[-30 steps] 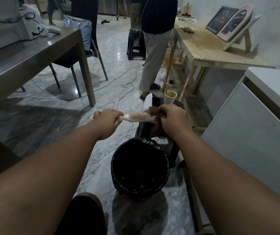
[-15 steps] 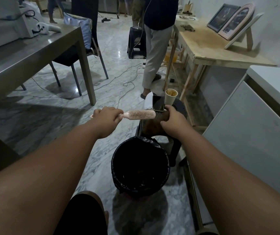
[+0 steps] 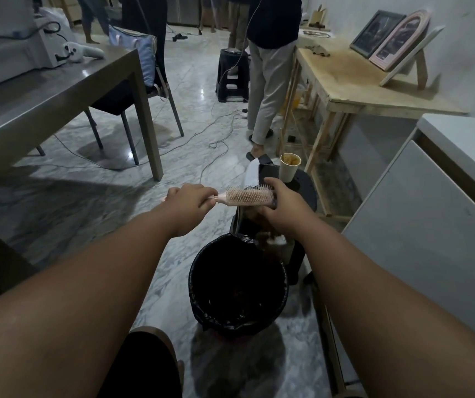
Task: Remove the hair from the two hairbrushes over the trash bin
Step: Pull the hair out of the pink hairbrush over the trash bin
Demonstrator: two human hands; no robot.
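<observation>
Clearing the pink hairbrush (image 3: 247, 197) above the black-lined trash bin (image 3: 237, 285).
Left hand (image 3: 189, 203) grips its handle, right hand (image 3: 281, 203) clamps the far tip; bristles look mostly bare, second brush unseen.

1 hairbrush (image 3: 247, 197), 1 trash bin (image 3: 237, 285), 1 paper cup (image 3: 289, 167), 2 hands.

a: can you read anything here, any label, brand or number?

b: no, you won't find any. the framed pictures (image 3: 394, 38) on the wooden table (image 3: 354, 79) are too dim and small for you to read, the paper cup (image 3: 289, 167) shows you no print, and the white machine (image 3: 15, 44) on the grey table (image 3: 58, 90) bears nothing you can make out.
</observation>
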